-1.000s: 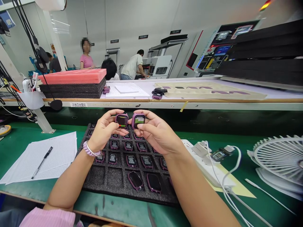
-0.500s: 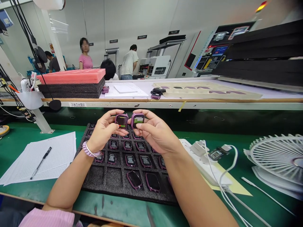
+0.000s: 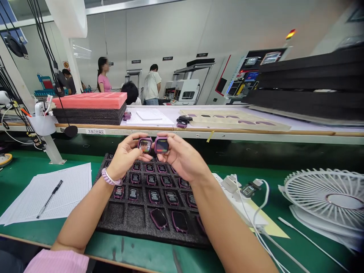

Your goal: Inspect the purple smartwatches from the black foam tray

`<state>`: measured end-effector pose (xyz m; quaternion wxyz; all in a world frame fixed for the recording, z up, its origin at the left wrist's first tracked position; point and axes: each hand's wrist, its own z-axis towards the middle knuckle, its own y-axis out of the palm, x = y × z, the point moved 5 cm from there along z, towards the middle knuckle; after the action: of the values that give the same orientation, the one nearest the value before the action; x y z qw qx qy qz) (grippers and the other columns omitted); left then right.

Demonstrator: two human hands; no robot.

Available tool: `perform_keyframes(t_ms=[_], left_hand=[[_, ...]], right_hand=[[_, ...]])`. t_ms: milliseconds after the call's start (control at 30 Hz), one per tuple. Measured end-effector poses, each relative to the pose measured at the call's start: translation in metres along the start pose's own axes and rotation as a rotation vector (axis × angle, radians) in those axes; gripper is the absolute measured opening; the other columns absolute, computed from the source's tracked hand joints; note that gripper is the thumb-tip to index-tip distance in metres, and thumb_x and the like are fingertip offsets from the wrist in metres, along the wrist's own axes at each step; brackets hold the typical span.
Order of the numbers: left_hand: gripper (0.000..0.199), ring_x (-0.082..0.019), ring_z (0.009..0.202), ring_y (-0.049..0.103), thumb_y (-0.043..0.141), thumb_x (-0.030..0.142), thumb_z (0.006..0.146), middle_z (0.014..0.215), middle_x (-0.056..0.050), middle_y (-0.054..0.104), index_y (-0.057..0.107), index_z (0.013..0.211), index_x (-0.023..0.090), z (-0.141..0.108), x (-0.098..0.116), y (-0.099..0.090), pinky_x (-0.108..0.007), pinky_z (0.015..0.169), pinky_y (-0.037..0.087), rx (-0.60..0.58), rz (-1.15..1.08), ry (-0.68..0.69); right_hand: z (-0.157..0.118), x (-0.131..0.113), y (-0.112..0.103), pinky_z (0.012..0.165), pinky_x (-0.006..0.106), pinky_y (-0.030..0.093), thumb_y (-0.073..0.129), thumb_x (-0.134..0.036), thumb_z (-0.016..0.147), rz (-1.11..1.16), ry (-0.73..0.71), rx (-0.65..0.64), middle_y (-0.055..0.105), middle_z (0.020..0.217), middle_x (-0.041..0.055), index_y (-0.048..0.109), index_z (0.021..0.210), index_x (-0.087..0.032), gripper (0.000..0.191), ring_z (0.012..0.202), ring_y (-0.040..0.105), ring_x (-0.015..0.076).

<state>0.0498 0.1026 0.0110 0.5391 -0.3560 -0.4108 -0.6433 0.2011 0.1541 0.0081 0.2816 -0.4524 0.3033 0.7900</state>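
The left hand (image 3: 125, 157) has its grip closed around a small purple watch body (image 3: 145, 145), thumb and fingers pinching its edges, screen turned toward the wearer. The right hand (image 3: 182, 157) grips a second purple watch body (image 3: 162, 145) the same way, and the two units sit side by side, just about touching, raised above the far end of the black foam tray (image 3: 133, 220).

Compared with half a second ago, the screens look different: the left unit, dark with a green streak before, now shows a lighter picture, and the right unit's green-and-white screen has given way to a darker, multicoloured one. The hands themselves have hardly shifted relative to each other; the view has tilted up a little. That suggests both screens are being stepped through and checked in parallel.

Below the grip, the tray holds rows of similar watch bodies, most lit with text, with two dark-screened ones (image 3: 165, 220) in the near row and some empty pockets beside them. Left of the grip lie a sheet of paper (image 3: 68, 185) and a pen (image 3: 49, 193) on the green surface (image 3: 22, 167); to the right, a white power strip with cables (image 3: 250, 197) and a white fan (image 3: 327, 197).
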Motion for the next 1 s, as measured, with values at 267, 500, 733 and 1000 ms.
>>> perform_keyframes(t_ms=[267,500,733,1000], left_hand=[[0.057,-0.014,0.073,0.07,0.072,0.021,0.065,0.104,-0.003,0.067,0.057,0.121,0.019,0.058,0.061,0.005,-0.025,0.072,0.062,-0.067,0.108,0.345],[0.06,-0.013,0.074,0.066,0.075,0.022,0.065,0.103,-0.003,0.065,0.057,0.122,0.021,0.068,0.083,0.01,-0.027,0.075,0.058,-0.022,0.166,0.489],[0.059,-0.013,0.074,0.063,0.075,0.023,0.065,0.101,-0.003,0.063,0.057,0.12,0.021,0.066,0.086,0.009,-0.027,0.074,0.058,-0.007,0.167,0.515],[0.056,-0.013,0.071,0.065,0.076,0.024,0.066,0.1,-0.002,0.064,0.056,0.119,0.021,0.06,0.089,0.01,-0.027,0.073,0.058,-0.009,0.158,0.523]], right_hand=[[0.061,-0.071,0.006,0.056,0.029,0.045,0.088,-0.063,0.073,-0.151,-0.274,-0.065,0.06,0.089,0.0024,0.06,0.107,-0.023,0.059,0.061,0.057,0.0174],[0.066,-0.099,0.013,0.065,0.033,0.048,0.082,-0.033,0.061,-0.234,-0.311,-0.094,0.057,0.088,0.0007,0.058,0.114,-0.025,0.059,0.067,0.056,0.0181],[0.061,-0.102,0.018,0.068,0.033,0.048,0.078,-0.027,0.062,-0.262,-0.327,-0.143,0.057,0.087,0.001,0.056,0.12,-0.022,0.062,0.071,0.059,0.0189],[0.056,-0.103,0.024,0.068,0.032,0.048,0.085,-0.03,0.062,-0.24,-0.326,-0.15,0.059,0.088,0.0004,0.056,0.118,-0.022,0.064,0.07,0.059,0.0179]])
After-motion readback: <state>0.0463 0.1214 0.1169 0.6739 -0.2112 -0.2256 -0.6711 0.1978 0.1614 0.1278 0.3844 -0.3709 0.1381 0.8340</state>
